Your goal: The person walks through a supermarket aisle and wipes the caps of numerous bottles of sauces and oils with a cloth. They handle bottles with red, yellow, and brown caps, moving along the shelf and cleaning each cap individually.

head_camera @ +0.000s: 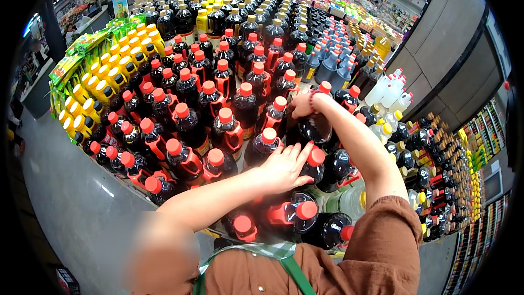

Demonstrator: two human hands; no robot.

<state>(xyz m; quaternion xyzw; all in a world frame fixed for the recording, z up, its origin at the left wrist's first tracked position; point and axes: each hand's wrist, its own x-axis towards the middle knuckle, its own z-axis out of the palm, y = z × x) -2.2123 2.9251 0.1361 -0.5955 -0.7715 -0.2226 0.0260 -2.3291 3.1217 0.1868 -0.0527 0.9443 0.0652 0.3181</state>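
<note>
My left hand (285,169) reaches across from the left with its fingers spread. Its thumb and forefinger lie against the shoulder of a dark plastic bottle with a red cap (316,156). Farther in, my right hand (302,105) dips among the bottles, its fingers bent downward and partly hidden. Just below it is the glossy side of a dark bottle (315,129); whether the fingers grip it cannot be made out. Beside the right hand stands a red-capped bottle with a red handle (279,104). Another red-capped bottle (268,137) stands by the left fingertips.
Densely packed red-capped bottles (225,116) surround both hands. Yellow-capped bottles (104,71) line the left edge, under green packets (82,51). Blue-grey jugs (329,65) and white jugs (376,90) stand to the right. A clear bottle (346,203) lies tilted near my right arm.
</note>
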